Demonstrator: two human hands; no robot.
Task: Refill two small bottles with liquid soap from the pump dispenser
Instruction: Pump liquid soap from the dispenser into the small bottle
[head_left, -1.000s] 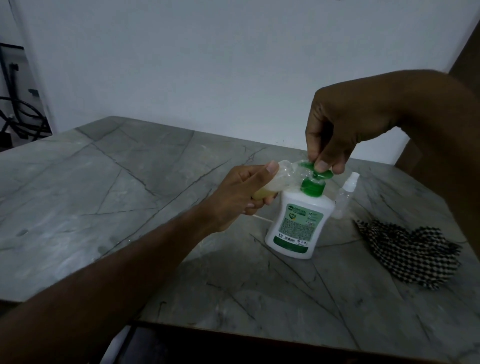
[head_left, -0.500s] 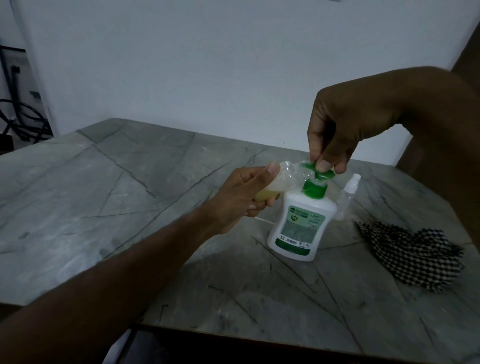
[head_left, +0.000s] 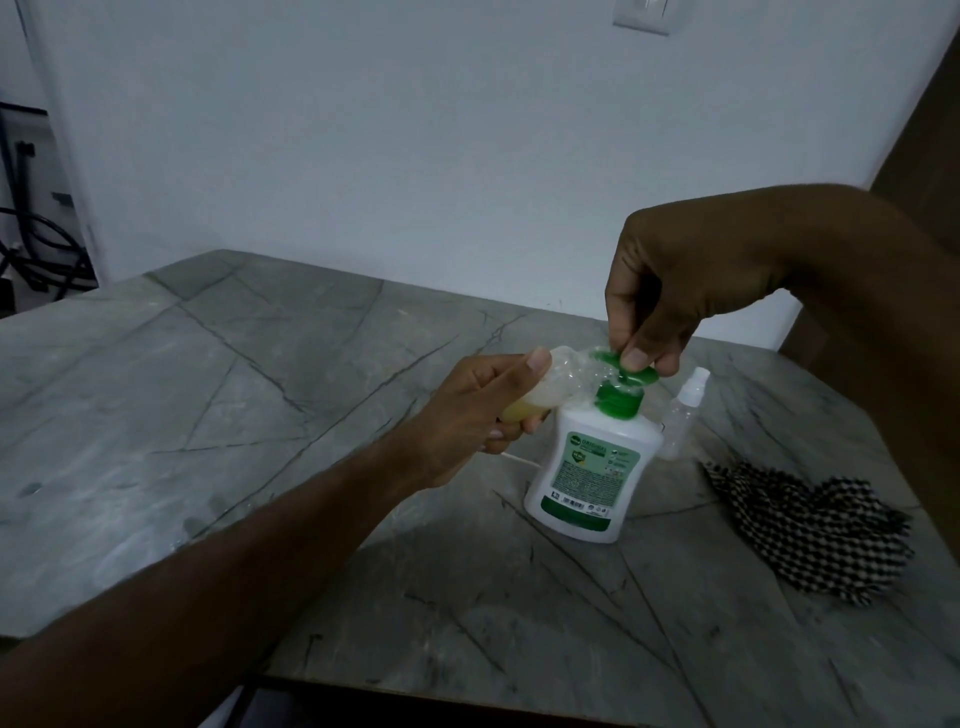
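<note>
A white pump dispenser (head_left: 592, 467) with a green label and green pump head (head_left: 621, 374) stands on the grey marble table (head_left: 208, 415). My right hand (head_left: 670, 291) presses down on the pump head with thumb and fingers. My left hand (head_left: 467, 415) holds a small clear bottle (head_left: 202, 389) tilted on its side, its mouth at the pump's nozzle; yellowish soap lies in its lower end. A second small clear spray bottle (head_left: 683, 415) with a white cap stands upright just behind the dispenser to the right.
A black-and-white checked cloth (head_left: 810, 530) lies crumpled on the table at the right. A thin white stick (head_left: 519, 460) lies by the dispenser's left side. The table's front edge runs along the bottom; a white wall stands behind.
Both hands stay at the dispenser and keep their grips. The view has tilted up a little, so everything sits lower in the picture.
</note>
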